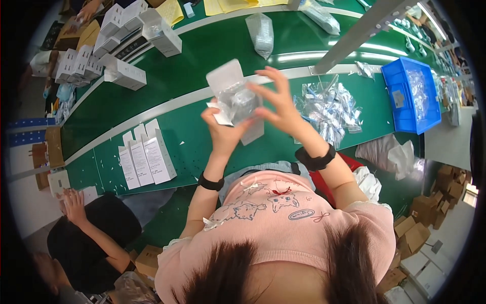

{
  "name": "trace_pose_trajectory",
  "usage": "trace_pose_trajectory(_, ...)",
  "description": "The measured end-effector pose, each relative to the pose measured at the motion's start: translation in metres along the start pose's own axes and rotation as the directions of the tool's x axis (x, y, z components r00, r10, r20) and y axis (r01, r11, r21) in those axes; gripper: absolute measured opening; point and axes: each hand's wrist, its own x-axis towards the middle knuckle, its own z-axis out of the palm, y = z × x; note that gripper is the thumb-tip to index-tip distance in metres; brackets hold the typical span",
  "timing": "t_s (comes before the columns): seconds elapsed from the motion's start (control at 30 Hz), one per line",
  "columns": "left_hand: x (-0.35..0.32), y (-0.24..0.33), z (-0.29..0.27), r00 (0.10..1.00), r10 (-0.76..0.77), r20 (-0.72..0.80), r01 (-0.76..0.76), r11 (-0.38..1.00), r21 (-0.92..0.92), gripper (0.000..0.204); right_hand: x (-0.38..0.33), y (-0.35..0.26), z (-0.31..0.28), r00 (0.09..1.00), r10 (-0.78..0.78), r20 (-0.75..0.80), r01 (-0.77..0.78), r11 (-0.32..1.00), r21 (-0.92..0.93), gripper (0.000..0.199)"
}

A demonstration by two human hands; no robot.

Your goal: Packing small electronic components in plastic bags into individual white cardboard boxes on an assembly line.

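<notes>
The left hand (pixel 223 129) grips from below a small white box (pixel 228 83) with its flap open, held above the near edge of the green table (pixel 192 137), and the right hand (pixel 281 109) pinches a clear plastic bag (pixel 240 104), which seems to be only partly inside the box. Three closed white boxes (pixel 147 159) lie at the near left edge. A pile of bagged parts (pixel 329 109) toward the right edge waits unpacked, so much work is probably left.

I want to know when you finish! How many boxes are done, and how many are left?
Done: three white boxes lie beside her. In hand: left hand and right hand hold an open box with a bagged part. Left: a pile of bagged parts.
</notes>
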Motion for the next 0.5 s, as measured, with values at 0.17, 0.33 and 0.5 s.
trace_pose_trajectory(0.17, -0.016, -0.049, 0.004, 0.98, 0.093, -0.177, -0.08, 0.994, 0.08, 0.077, -0.059, 0.118, -0.017, 0.937, 0.342, -0.071, -0.348, 0.903, -0.254, 0.032)
trace_pose_trajectory(0.33, -0.037, -0.072, -0.013, 0.997, -0.027, -0.067, 0.037, 0.988, 0.152, 0.081, -0.102, 0.207, -0.023, 0.705, 0.632, 0.322, -0.359, 0.709, -0.607, 0.031)
trace_pose_trajectory(0.5, -0.035, -0.046, -0.022, 0.99, 0.131, -0.061, -0.113, 0.964, 0.24, 0.079, -0.102, 0.207, -0.026, 0.675, 0.51, 0.534, -0.213, 0.827, -0.521, 0.034)
